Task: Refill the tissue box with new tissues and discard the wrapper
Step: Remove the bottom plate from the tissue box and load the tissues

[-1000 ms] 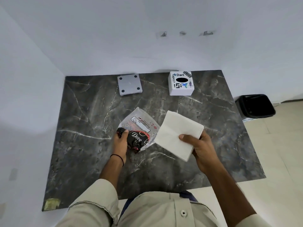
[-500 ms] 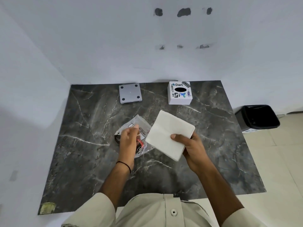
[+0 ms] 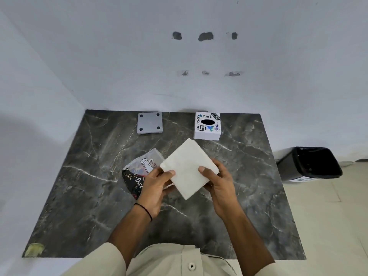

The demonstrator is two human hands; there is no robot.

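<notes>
A white stack of tissues [image 3: 188, 168] is held above the middle of the dark marble table [image 3: 79, 206], tilted like a diamond. My left hand [image 3: 156, 188] grips its left corner and my right hand [image 3: 219, 183] grips its right side. The clear and black plastic wrapper [image 3: 137, 172] lies flat on the table just left of the stack, partly hidden by my left hand. The white tissue box [image 3: 207, 126], with stickers and a dark oval slot on top, stands at the back of the table.
A grey square plate [image 3: 149, 122] with four dark dots, probably the box's base, lies at the back left of the box. A black bin [image 3: 310, 163] stands on the floor to the right of the table. White walls close in the back and left.
My left hand has let go of the wrapper, which now lies on the table, and has moved right to take the tissue stack together with my right hand.
</notes>
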